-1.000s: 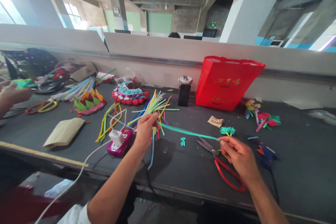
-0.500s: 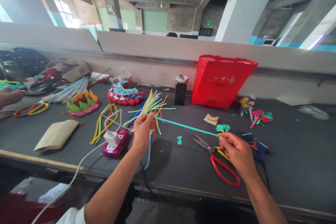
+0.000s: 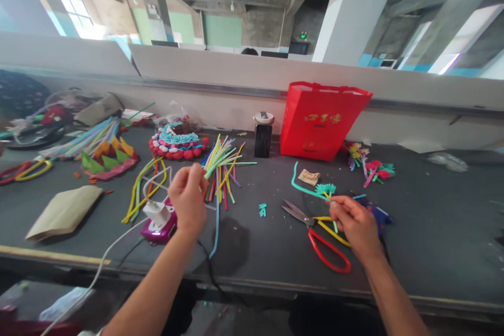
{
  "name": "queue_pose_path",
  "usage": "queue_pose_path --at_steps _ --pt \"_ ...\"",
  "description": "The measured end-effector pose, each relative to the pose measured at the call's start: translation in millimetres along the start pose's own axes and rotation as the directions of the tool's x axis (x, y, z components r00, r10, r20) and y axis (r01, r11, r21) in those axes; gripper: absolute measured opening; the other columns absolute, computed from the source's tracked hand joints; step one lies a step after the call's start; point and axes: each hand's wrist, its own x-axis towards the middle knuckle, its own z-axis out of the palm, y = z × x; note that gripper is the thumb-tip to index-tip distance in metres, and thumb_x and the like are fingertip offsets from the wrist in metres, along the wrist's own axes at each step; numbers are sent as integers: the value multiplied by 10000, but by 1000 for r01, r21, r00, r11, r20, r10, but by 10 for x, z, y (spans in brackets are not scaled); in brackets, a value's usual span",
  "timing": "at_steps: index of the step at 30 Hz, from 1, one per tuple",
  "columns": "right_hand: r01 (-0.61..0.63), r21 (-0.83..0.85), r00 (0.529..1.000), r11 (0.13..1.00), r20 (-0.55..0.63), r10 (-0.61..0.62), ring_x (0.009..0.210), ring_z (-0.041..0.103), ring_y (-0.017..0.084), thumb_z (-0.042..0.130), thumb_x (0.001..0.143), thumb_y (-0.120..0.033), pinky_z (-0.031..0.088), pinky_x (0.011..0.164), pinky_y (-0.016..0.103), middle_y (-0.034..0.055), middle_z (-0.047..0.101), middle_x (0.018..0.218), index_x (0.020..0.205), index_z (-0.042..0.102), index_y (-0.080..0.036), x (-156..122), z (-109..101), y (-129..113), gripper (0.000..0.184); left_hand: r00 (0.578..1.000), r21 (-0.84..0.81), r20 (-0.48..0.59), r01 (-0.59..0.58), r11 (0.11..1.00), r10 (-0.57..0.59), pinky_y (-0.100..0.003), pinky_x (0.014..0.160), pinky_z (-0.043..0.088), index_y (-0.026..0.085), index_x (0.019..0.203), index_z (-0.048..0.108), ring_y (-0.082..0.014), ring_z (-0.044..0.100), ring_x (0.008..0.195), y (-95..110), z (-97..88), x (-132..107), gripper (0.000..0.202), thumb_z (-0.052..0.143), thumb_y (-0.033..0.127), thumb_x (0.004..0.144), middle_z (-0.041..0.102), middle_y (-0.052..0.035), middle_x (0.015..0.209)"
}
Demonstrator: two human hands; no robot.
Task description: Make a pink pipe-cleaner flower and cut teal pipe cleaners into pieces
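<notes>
My right hand [image 3: 352,223] pinches one end of a teal pipe cleaner [image 3: 309,189], whose far end bends upward and hangs free over the table. Below that hand lie scissors [image 3: 309,220] with one red and one yellow handle, blades apart. A teal fringed flower [image 3: 326,189] sits just past the fingertips. My left hand [image 3: 189,199] is raised with its fingers curled together, and nothing shows in them. Right behind it is a loose bundle of colored pipe cleaners [image 3: 222,157]. Short teal cut pieces [image 3: 262,210] lie between the hands.
A purple power strip [image 3: 159,228] with a white plug and cable is near my left forearm. At the back stand a red bag [image 3: 321,121] and a phone [image 3: 262,140] against a cup. A brown paper packet [image 3: 65,212] and craft flowers [image 3: 376,168] lie around.
The teal pipe cleaner was stretched between both hands; my left hand has let go and moved left. The freed end now bends upward. The view has turned slightly right.
</notes>
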Motion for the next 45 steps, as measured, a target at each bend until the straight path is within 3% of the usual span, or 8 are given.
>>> queue_pose_path --at_steps 3,6,8,12,22,29,35,45 --pt "-8 94 991 996 137 -5 446 455 89 579 877 -399 383 438 203 -33 557 599 913 659 -182 -154 187 -138 234 887 229 359 -386 894 291 -229 623 427 175 726 623 -99 537 603 146 67 -291 179 566 195 894 606 19 649" --pt "15 171 994 985 105 -33 447 472 89 552 909 -394 392 427 201 -24 610 660 970 636 -201 -324 426 -252 219 593 124 621 -720 683 513 -328 835 464 197 1056 648 -176 612 873 252 142 -543 210 584 120 872 709 -44 918" --pt "81 143 980 986 169 -105 479 508 95 536 927 -363 429 474 211 -7 655 713 973 650 -207 -417 547 -287 199 447 78 724 -810 581 526 -402 921 436 221 1165 627 -241 583 1061 271 174 -658 303 586 138 877 690 -88 1103" --pt "202 89 938 975 270 -219 494 534 111 512 944 -311 449 528 226 -33 622 622 956 680 -226 -523 646 -288 188 321 79 910 -754 652 262 -313 761 468 178 1169 615 -196 640 882 187 197 -833 256 483 233 956 702 -83 981" --pt "218 -109 936 970 303 -177 601 638 152 550 913 -357 465 593 240 0 731 763 896 701 -228 -399 523 -230 198 319 378 921 -591 713 -223 -250 625 377 195 838 662 -171 637 750 38 202 -803 213 472 222 930 681 -25 794" --pt "122 -566 974 815 225 10 825 701 242 493 900 -358 487 717 317 43 748 873 955 657 -228 -103 94 24 217 552 534 745 -157 830 -374 -230 513 323 190 699 570 -119 516 533 -272 152 -515 182 493 255 850 560 20 586" --pt "301 -787 913 539 402 77 1059 634 316 611 836 -383 473 905 402 134 691 1102 1164 624 -170 -281 63 19 391 440 480 587 486 730 -679 -192 351 246 197 814 538 -75 426 363 -443 148 -507 151 575 329 751 570 50 576" --pt "387 -673 856 631 516 25 1145 581 315 534 815 -220 443 966 453 143 642 1191 1306 573 -192 -327 -130 202 493 355 321 619 701 637 -701 -192 367 124 159 768 565 -27 337 367 -423 143 -518 197 671 309 697 589 32 602"
